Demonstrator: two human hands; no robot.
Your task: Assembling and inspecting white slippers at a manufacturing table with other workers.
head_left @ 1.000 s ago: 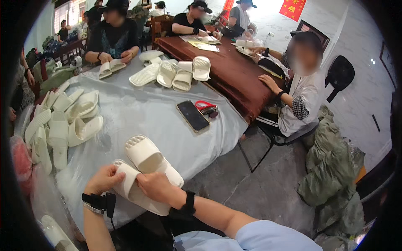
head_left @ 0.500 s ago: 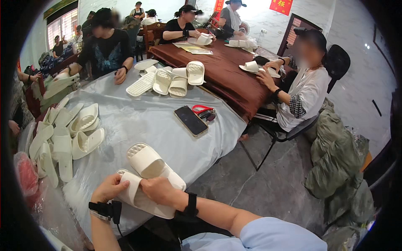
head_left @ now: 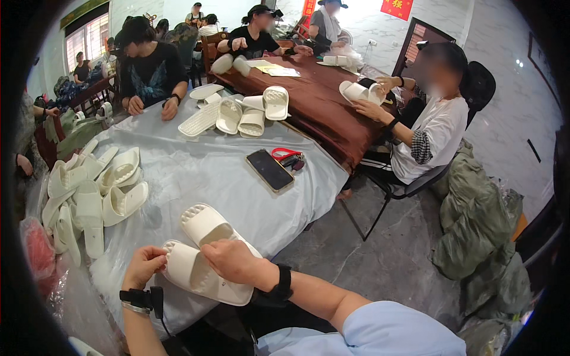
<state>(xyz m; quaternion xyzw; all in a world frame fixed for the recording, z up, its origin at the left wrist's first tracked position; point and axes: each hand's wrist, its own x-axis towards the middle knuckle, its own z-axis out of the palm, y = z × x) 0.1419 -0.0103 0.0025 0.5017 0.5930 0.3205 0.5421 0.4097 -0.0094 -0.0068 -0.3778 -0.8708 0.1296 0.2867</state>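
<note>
Two cream-white slippers lie side by side at the near edge of the table: a near slipper (head_left: 184, 267) and a far slipper (head_left: 205, 224), both with broad straps and bumpy insoles. My left hand (head_left: 142, 266) is closed in a pinch at the toe edge of the near slipper; what lies between its fingertips is partly hidden. Curled fingers of my right hand (head_left: 234, 261) grip the inner side of the near slipper's strap. That hand hides part of the far slipper's heel end.
Loose slippers (head_left: 89, 207) are heaped at the left, beside clear plastic (head_left: 77, 308). More slippers (head_left: 228, 115) sit at the far side. A phone (head_left: 270, 170) and red-strapped keys (head_left: 289, 157) lie to the right. Co-workers sit around the brown-covered table (head_left: 309, 95); green sacks (head_left: 475, 207) stand right.
My left hand has slid from the near slipper's strap to its toe edge. At the far left a co-worker's hand has come back to the table. Another co-worker's slippers at the back have shifted left.
</note>
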